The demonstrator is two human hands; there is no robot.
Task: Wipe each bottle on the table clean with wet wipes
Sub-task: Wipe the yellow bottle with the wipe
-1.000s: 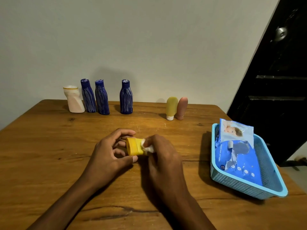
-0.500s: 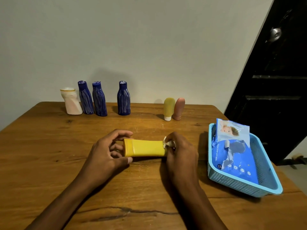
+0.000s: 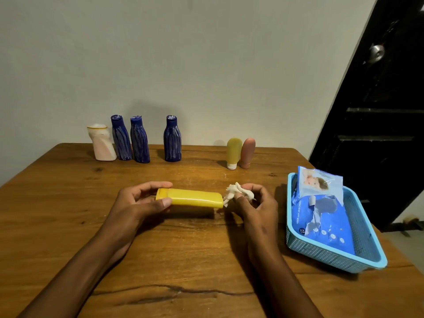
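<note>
Left hand (image 3: 137, 203): we are gripping the yellow bottle (image 3: 190, 198) at its capped left end, thumb in front and fingers curled over the top.
Yellow bottle: we are holding it lying sideways just above the table (image 3: 68, 203), near the middle of the near half, its flat end pointing right.
Right hand (image 3: 254, 203): we are pinching a crumpled wipe (image 3: 236, 193) between thumb and fingertips, the fingers curled close round it.
Wipe: white and bunched up; it is sitting just beside the bottle's right end, and we cannot tell whether it is touching it.
White bottle (image 3: 101, 145): standing at the back left of the table, leaning slightly, just beside the first blue one.
Blue bottles: three are standing upright along the back edge; the first (image 3: 121, 138) and second (image 3: 139, 141) are close together, the third (image 3: 172, 140) is standing apart to their right.
Small tubes: a yellow tube (image 3: 234, 153) and a pink tube (image 3: 247, 153) are standing cap down, touching each other, at the back right.
Basket (image 3: 325, 251): light blue, perforated walls, sitting at the table's right edge, well apart from our hands.
Wipes pack (image 3: 319, 216): blue, lying inside the basket with its flap peeled open.
Smaller packet (image 3: 321, 187): pale blue, leaning against the basket's far end, over the pack.
Door (image 3: 378, 134): dark, with a round metal knob (image 3: 376, 52), standing behind the basket at the right.
Wall (image 3: 183, 65): plain and pale, behind the row of bottles.
</note>
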